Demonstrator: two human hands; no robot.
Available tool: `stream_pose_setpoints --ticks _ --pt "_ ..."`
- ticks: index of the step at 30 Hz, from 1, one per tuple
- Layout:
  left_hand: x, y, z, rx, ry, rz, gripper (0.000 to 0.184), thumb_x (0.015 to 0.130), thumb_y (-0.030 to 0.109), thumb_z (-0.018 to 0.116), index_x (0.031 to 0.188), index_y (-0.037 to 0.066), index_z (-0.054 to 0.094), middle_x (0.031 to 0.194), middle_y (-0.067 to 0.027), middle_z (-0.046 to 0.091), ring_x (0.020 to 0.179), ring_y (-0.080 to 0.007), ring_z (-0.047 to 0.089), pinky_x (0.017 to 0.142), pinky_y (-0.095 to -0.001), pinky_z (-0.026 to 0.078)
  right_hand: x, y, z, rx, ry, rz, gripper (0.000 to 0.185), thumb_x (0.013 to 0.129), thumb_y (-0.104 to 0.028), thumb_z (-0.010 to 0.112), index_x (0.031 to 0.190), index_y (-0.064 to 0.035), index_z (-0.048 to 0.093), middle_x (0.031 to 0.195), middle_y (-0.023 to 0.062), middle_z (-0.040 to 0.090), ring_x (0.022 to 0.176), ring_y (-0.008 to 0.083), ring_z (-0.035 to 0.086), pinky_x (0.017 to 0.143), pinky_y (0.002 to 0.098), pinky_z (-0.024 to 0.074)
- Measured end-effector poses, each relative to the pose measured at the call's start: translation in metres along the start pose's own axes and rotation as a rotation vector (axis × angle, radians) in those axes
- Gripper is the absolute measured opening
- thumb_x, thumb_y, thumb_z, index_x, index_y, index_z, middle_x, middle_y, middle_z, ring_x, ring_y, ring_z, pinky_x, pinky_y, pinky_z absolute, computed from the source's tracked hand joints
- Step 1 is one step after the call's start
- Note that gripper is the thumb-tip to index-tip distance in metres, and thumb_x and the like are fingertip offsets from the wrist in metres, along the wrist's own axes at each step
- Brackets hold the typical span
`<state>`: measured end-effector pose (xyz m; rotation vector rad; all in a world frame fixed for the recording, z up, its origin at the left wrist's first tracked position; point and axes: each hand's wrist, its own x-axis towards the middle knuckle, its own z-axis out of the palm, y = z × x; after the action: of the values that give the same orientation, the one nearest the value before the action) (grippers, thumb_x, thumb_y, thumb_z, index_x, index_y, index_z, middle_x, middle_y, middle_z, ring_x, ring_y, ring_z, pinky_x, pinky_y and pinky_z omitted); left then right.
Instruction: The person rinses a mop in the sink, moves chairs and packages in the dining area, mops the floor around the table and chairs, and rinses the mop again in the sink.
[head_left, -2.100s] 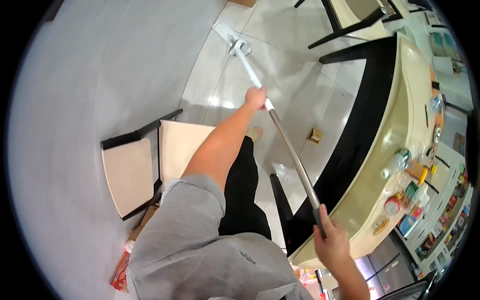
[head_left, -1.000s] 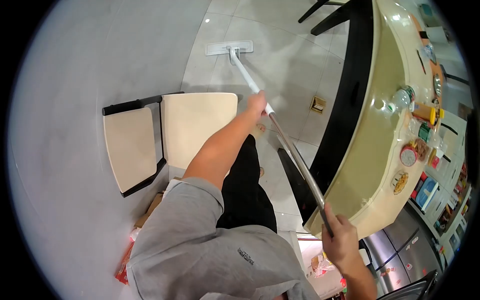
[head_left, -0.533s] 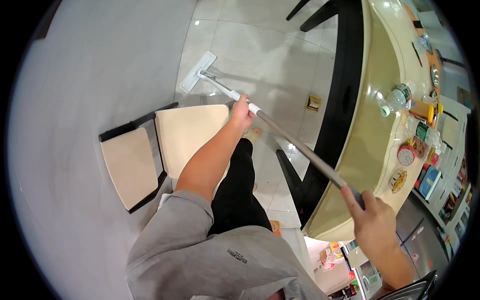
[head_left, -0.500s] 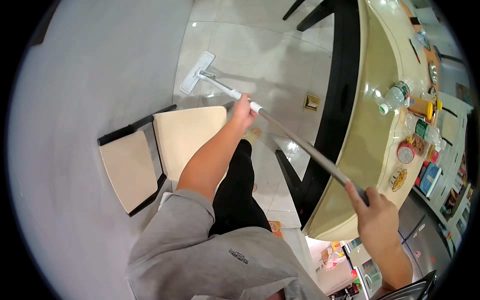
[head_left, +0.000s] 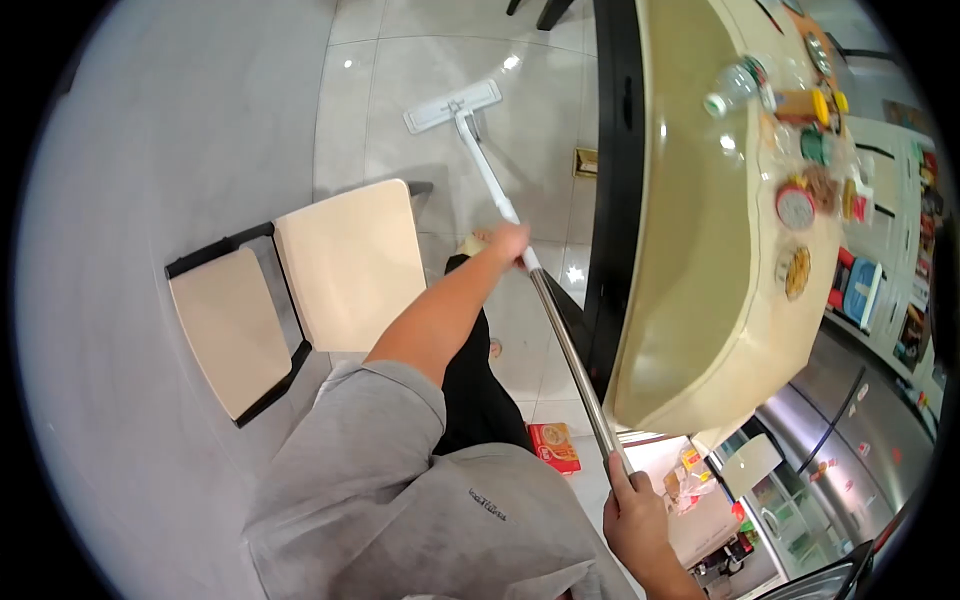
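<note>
My left hand point(head_left: 510, 243) is closed around the white upper section of a mop pole point(head_left: 572, 350), just above where the metal part begins. Lower right, my right hand point(head_left: 635, 515) grips the pole's end. The flat white mop head point(head_left: 430, 115) lies on the pale tiled floor at the top centre, tilted a little, between the grey wall and the table. A cream chair point(head_left: 350, 265) with a black frame stands left of my left arm. My bare feet show partly beneath me.
A long cream table point(head_left: 690, 250) with a black base curves down the right, holding bottles, jars and a bowl point(head_left: 797, 272). An orange-red box point(head_left: 554, 448) lies by my leg. A gold floor fitting point(head_left: 585, 163) sits beside the table base. Refrigerator and shelves stand far right.
The mop head has swung right and turned flatter across the floor. My right hand has moved down and left with the pole end. The view has shifted, bringing the orange-red box into fuller sight.
</note>
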<state>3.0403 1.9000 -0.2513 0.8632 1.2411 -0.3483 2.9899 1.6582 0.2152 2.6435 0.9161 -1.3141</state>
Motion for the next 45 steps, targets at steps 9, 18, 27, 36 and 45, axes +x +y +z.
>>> stream_pose_setpoints --ticks 9,18,27,36,45 --pt "-0.149 -0.211 0.079 0.022 -0.19 -0.063 0.035 0.091 0.026 0.052 0.091 -0.009 0.053 0.067 -0.0187 0.059 0.047 -0.0321 0.062 0.035 -0.042 0.049 -0.202 0.037 0.103 0.115 0.028 0.193 0.058 0.072 0.003 0.061 0.129 -0.0076 0.056 0.076 0.0191 0.056 0.061 0.0375 0.058 0.057 0.0463 0.0488" --pt "-0.214 -0.268 0.06 -0.048 -0.439 -0.279 0.063 0.095 0.059 0.038 0.098 -0.001 0.056 0.068 -0.0135 0.059 0.052 -0.0237 0.058 0.05 -0.039 0.052 -0.261 0.022 0.083 0.043 0.156 0.145 0.048 0.071 -0.001 0.065 0.119 -0.0052 0.062 0.073 0.0185 0.057 0.063 0.0383 0.058 0.059 0.0467 0.0476" --pt "-0.323 -0.157 -0.351 0.892 1.068 0.793 0.043 0.081 0.022 0.069 0.112 -0.005 0.057 0.115 -0.0223 0.057 0.111 -0.0381 0.051 0.099 -0.0454 0.039 -0.236 -0.028 0.043 -0.031 0.611 0.263 0.024 0.068 -0.017 0.079 0.074 -0.0004 0.063 0.072 0.015 0.06 0.066 0.0345 0.058 0.062 0.0423 0.044" --pt "-0.317 -0.111 -0.61 0.34 0.854 0.43 0.058 0.081 0.026 0.072 0.125 -0.006 0.049 0.117 -0.0204 0.061 0.104 -0.0334 0.061 0.09 -0.0441 0.05 -0.201 -0.084 -0.004 -0.041 0.701 0.538 0.029 0.069 -0.022 0.079 0.066 0.0018 0.062 0.068 0.0174 0.062 0.068 0.0349 0.058 0.062 0.0439 0.0447" --pt "-0.317 -0.047 -0.632 0.209 0.286 0.074 0.049 0.083 0.024 0.069 0.122 -0.003 0.056 0.106 -0.0155 0.066 0.088 -0.0284 0.066 0.07 -0.0429 0.055 -0.204 -0.077 0.02 -0.057 0.742 0.723 0.031 0.065 -0.017 0.08 0.061 0.0058 0.059 0.061 0.0198 0.059 0.059 0.0336 0.057 0.057 0.0424 0.0453"
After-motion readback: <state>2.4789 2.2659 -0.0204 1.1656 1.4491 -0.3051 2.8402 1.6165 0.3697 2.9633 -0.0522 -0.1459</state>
